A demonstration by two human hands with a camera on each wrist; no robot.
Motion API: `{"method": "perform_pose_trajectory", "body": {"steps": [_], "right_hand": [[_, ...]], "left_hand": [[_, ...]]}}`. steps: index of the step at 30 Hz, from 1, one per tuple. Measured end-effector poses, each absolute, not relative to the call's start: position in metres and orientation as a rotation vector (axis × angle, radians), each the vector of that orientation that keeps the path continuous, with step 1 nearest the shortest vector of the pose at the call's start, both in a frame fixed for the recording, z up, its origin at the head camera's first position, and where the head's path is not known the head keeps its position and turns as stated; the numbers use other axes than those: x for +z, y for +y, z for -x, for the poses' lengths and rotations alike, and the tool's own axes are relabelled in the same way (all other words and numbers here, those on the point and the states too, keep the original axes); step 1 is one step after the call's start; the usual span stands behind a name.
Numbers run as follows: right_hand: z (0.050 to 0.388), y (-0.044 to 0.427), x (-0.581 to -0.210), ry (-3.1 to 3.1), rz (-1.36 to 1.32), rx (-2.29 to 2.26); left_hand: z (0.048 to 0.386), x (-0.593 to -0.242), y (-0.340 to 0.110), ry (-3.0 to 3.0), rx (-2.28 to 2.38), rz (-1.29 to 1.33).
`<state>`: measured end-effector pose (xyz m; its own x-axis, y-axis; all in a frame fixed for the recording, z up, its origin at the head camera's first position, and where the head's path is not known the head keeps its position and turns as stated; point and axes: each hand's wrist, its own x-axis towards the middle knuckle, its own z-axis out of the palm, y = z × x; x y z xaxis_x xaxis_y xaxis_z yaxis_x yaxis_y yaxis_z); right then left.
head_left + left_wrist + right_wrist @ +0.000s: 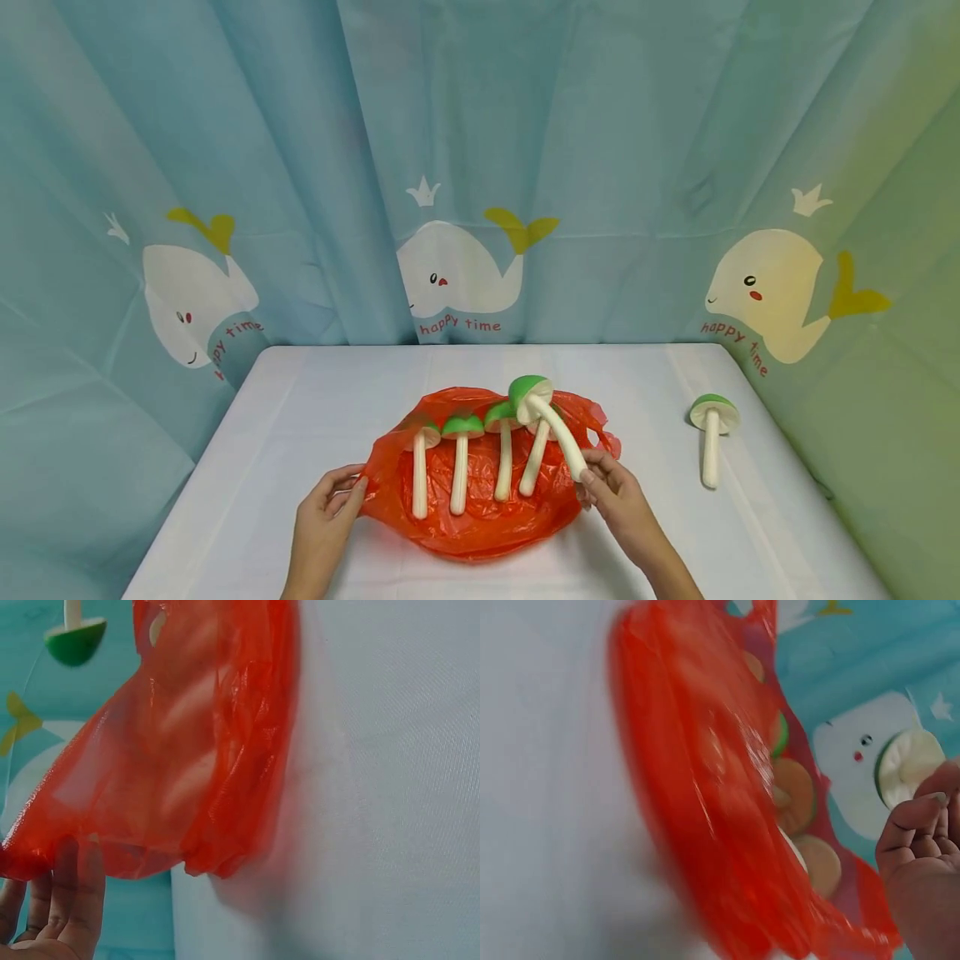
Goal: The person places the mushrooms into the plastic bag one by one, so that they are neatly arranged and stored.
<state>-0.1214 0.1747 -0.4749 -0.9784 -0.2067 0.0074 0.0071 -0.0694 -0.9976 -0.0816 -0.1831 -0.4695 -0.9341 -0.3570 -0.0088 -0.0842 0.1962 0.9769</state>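
Note:
A translucent red plastic bag (468, 546) lies spread with its mouth toward me, and several toy mushrooms (460, 475) with green caps and pale stems lie side by side in it. My left hand (322, 521) pinches the bag's left edge between thumb and fingers. With my right hand (622, 508) I hold another mushroom (558, 433) by the lower end of its stem, its cap above the bag's far right part. In the right wrist view the pale underside of that mushroom's cap (907, 765) shows beyond the fingers. Part of the bagged caps is covered by red film.
One more green-capped mushroom (711, 450) lies on the white table (315, 400) to the right of the bag. Behind the table hangs a blue curtain (630, 167) with whale prints. The bag's handles (603, 429) lie at its far right.

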Motion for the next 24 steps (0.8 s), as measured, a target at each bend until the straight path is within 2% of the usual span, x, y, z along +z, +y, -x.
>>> {"method": "perform_pose_trajectory", "body": {"steps": [9, 24], "right_hand": [[0.121, 0.14, -0.483, 1.88, 0.48, -1.942], [0.129, 0.09, -0.492, 1.695, 0.541, -1.783]], "left_hand": [[0.081, -0.462, -0.181, -2.273, -1.816, -0.429], [0.081, -0.46, -0.181, -2.243, -1.81, -0.413]]}}
